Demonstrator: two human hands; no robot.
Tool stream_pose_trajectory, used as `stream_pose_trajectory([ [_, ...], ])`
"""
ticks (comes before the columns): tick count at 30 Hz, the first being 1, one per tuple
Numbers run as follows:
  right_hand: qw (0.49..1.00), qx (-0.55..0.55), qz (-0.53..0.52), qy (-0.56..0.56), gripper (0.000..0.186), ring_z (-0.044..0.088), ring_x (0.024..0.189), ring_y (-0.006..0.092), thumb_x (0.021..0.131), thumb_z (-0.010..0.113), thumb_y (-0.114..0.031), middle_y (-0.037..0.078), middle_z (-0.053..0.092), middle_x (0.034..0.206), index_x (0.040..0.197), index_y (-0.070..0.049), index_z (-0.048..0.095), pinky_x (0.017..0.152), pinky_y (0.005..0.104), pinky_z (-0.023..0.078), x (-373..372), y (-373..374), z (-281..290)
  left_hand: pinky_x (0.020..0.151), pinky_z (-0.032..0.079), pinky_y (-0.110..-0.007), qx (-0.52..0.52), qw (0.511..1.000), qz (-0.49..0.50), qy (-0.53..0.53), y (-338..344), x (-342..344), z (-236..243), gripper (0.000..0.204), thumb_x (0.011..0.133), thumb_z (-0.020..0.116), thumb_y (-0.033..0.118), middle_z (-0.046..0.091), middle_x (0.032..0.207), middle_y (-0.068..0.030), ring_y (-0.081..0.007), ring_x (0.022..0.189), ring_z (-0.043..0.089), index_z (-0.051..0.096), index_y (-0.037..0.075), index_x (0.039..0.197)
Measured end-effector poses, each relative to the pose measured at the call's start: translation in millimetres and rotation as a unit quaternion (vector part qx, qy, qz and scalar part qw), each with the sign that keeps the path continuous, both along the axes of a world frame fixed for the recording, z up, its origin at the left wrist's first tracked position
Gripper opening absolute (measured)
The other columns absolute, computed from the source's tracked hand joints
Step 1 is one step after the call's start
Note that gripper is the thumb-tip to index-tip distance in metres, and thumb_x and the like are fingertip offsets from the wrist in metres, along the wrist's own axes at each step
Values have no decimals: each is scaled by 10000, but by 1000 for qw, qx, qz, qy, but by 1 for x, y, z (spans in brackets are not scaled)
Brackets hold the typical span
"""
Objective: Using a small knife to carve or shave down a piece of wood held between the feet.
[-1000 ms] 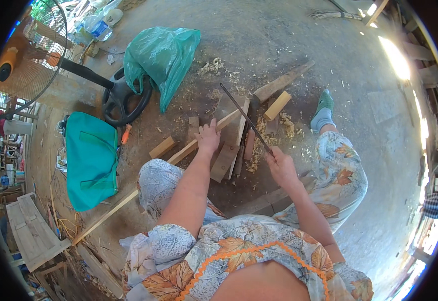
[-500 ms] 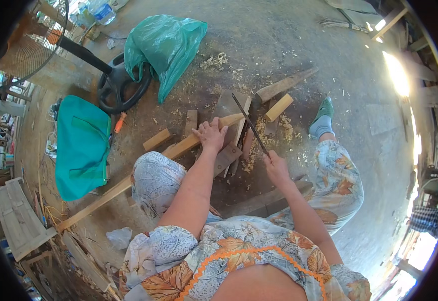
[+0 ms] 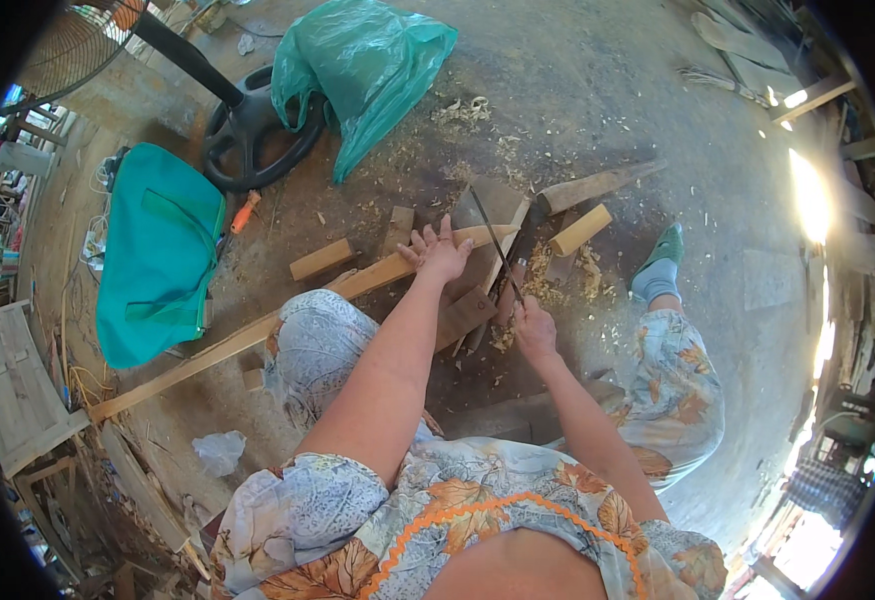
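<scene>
Left hand (image 3: 441, 258): fingers spread and laid over the strip (image 3: 377, 274), a little behind its tapered tip; whether the thumb hooks beneath I cannot tell
Right hand (image 3: 534, 332): fingers closed round the near end of the file (image 3: 498, 246), on the near side of the strip's tip
File: slim, dark, straight, crossing the strip's tip; touching it or just above, I cannot tell
Strip: long pale wood, its tip over the board (image 3: 502, 199), its length slanting down to the left past the knee
Handling: strip probably light and stiff, dry enough not to slip, the thin tip its weakest part; best pressed from above behind the taper, the file gripped by its near end
Brown block (image 3: 465, 316): near side of the strip, below the left hand
Pale block (image 3: 579, 230): right of the strip's tip
Shavings (image 3: 590, 272): right of the strip, on the floor
Teal bag (image 3: 157, 270): beyond the strip's left half
Green bag (image 3: 377, 80): well beyond the strip
</scene>
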State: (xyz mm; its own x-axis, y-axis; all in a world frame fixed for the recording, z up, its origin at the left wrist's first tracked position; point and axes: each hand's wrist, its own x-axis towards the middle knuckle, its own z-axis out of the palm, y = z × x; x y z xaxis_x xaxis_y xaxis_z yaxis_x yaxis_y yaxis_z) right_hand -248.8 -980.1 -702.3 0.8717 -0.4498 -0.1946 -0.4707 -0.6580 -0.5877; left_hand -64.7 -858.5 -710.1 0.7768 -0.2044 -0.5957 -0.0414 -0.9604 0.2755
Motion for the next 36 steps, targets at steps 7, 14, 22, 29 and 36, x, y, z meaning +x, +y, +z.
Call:
stream_pose_trajectory([
  [7,1000,3,-5,0,196,555,680,432,898,498,-253,224,557,674,836,-68,472,585,521,393,1,-2,-13,1053,-40,-598,20,1000,-14,3,0,3,-3,726,877,339,601,130,1497,-152,-373,1378,71,63,264,1458],
  [14,1000,11,-12,-5,197,550,672,434,897,497,-247,223,550,663,828,-65,466,579,519,390,1,0,-12,1053,-43,-599,25,1000,-17,1,1,3,-3,719,880,343,592,147,1492,-154,-377,1376,83,67,263,1457],
  [22,1000,-11,-2,-16,178,553,664,440,893,496,-232,232,555,665,833,-67,467,581,534,398,1,0,-15,1055,-43,-597,22,1000,-10,1,0,3,0,706,883,354,576,159,1491,-146,-368,1377,90,82,264,1456],
  [29,996,-46,-12,74,161,591,731,424,897,460,-248,217,603,726,904,-87,465,650,519,451,-2,9,-13,1050,-49,-605,13,1000,-2,-15,-2,2,-4,713,881,351,581,156,1490,-156,-379,1374,85,86,254,1456],
  [36,992,-44,-25,118,181,598,755,416,888,467,-254,216,612,755,931,-78,461,663,511,459,-19,12,-7,1045,-64,-608,10,1000,-1,-7,1,1,-2,717,880,356,579,147,1490,-159,-381,1375,74,88,247,1456],
])
